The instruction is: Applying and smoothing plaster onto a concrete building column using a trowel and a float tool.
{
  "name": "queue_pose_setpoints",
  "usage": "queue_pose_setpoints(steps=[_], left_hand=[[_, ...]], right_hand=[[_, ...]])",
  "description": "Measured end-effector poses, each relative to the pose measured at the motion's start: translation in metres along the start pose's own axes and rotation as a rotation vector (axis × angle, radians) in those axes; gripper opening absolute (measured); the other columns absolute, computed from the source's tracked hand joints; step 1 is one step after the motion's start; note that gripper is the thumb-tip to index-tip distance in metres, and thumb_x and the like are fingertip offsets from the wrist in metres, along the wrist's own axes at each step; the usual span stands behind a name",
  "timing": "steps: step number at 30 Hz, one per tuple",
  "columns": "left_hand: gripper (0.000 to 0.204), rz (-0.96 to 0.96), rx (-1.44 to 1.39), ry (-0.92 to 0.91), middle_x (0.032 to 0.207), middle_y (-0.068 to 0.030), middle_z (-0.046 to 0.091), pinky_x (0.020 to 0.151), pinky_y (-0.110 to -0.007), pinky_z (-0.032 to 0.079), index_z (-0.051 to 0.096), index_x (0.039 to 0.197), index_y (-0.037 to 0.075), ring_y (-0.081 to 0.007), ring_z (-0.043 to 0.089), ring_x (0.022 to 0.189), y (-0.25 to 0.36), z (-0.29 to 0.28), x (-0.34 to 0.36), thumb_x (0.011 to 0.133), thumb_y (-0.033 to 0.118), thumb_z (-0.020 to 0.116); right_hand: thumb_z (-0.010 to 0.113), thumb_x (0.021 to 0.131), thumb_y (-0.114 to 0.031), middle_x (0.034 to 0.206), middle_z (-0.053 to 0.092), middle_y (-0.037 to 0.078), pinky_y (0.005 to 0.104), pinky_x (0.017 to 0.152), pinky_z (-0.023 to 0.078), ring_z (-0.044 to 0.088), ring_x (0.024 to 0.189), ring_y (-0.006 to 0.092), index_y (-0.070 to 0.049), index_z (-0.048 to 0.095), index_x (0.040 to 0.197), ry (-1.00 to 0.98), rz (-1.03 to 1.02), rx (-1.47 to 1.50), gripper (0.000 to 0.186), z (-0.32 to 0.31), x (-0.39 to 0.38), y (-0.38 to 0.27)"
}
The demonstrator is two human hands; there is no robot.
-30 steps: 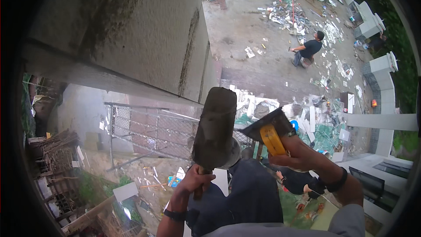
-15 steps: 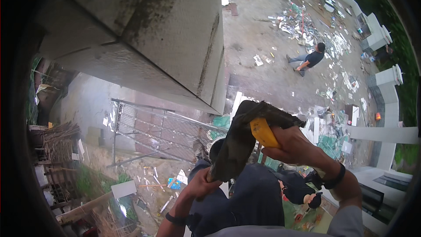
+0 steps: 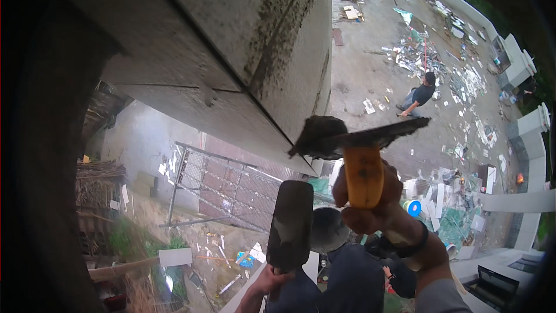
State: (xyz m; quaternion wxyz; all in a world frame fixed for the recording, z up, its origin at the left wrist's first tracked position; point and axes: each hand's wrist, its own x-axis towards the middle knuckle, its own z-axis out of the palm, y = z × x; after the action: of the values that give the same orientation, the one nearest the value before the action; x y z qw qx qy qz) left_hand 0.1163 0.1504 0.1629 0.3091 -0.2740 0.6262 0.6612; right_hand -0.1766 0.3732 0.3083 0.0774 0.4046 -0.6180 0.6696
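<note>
My right hand (image 3: 391,188) is closed round the yellow-orange handle of a plastering trowel (image 3: 364,178), raised beside the lower corner of the tiled pillar (image 3: 208,101). A dark lump of wet mortar (image 3: 321,133) sits at the left end of its blade, overlapping the pillar's edge in view; whether it touches cannot be told. Lower down, my left hand (image 3: 271,283) grips a flat trowel (image 3: 291,220), its broad rounded blade upright and smeared dark. The two tools are apart. Just right of the left blade is a grey bucket (image 3: 329,229), near my knees.
Far below, a metal mesh gate frame (image 3: 226,185) lies across the ground at left. A person in dark clothes (image 3: 420,94) stands in the yard among scattered debris (image 3: 463,84). Another person (image 3: 403,278) is below my right arm. A pale wall (image 3: 530,127) borders the right side.
My trowels have separated. The right one rose with a lump of mortar at its blade's end, and the left one dropped lower. The pillar now fills more of the view.
</note>
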Motion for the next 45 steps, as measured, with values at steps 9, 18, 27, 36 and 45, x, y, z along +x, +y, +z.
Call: queue_pose_setpoints(steps=[9, 18, 27, 36, 45], left_hand=[[0.018, -0.257, 0.026, -0.065, 0.068, 0.0032, 0.057, 0.056, -0.026, 0.043, 0.063, 0.082, 0.010, -0.0075, 0.054, 0.061, -0.021, -0.033, -0.005, 0.080, 0.021, 0.077], [0.020, -0.236, 0.044, -0.194, 0.068, 0.0019, 0.058, 0.054, -0.026, 0.043, 0.061, 0.082, 0.009, -0.0080, 0.055, 0.059, -0.020, -0.040, 0.011, 0.080, 0.021, 0.078], [0.020, -0.228, 0.006, -0.226, 0.065, 0.0013, 0.057, 0.053, -0.026, 0.043, 0.059, 0.079, 0.010, -0.0082, 0.054, 0.056, -0.011, -0.034, 0.014, 0.080, 0.018, 0.078], [0.020, -0.297, 0.101, -0.211, 0.067, 0.0038, 0.055, 0.053, -0.025, 0.041, 0.059, 0.079, 0.010, -0.0057, 0.050, 0.058, -0.024, -0.047, 0.020, 0.080, 0.017, 0.077], [0.020, -0.315, 0.133, -0.247, 0.065, 0.0037, 0.055, 0.053, -0.025, 0.041, 0.058, 0.077, 0.010, -0.0057, 0.051, 0.057, -0.021, -0.050, 0.030, 0.080, 0.016, 0.077]], right_hand=[[0.070, 0.077, -0.019, 0.060, 0.056, 0.004, 0.0254, 0.046, 0.043, 0.055, 0.050, 0.0132, 0.003, 0.056, 0.078, 0.120, 0.079, 0.258, 0.026, 0.035, 0.028, 0.014], [0.075, 0.076, -0.020, 0.071, 0.062, 0.008, 0.0298, 0.054, 0.048, 0.063, 0.060, 0.0197, 0.006, 0.058, 0.110, 0.079, 0.140, 0.142, 0.047, 0.025, 0.035, 0.017], [0.079, 0.075, -0.019, 0.070, 0.062, 0.004, 0.0259, 0.053, 0.046, 0.061, 0.058, 0.0130, 0.002, 0.062, 0.095, 0.224, 0.096, 0.212, 0.033, 0.019, -0.007, 0.039], [0.078, 0.068, -0.003, 0.060, 0.056, -0.001, 0.0244, 0.049, 0.040, 0.052, 0.052, 0.0073, -0.008, 0.058, 0.067, 0.178, 0.384, 0.078, 0.021, 0.034, -0.008, 0.061], [0.077, 0.072, -0.014, 0.069, 0.058, 0.006, 0.0298, 0.059, 0.048, 0.059, 0.061, 0.0172, -0.002, 0.063, 0.088, 0.140, 0.309, -0.081, 0.024, 0.016, -0.049, 0.071]])
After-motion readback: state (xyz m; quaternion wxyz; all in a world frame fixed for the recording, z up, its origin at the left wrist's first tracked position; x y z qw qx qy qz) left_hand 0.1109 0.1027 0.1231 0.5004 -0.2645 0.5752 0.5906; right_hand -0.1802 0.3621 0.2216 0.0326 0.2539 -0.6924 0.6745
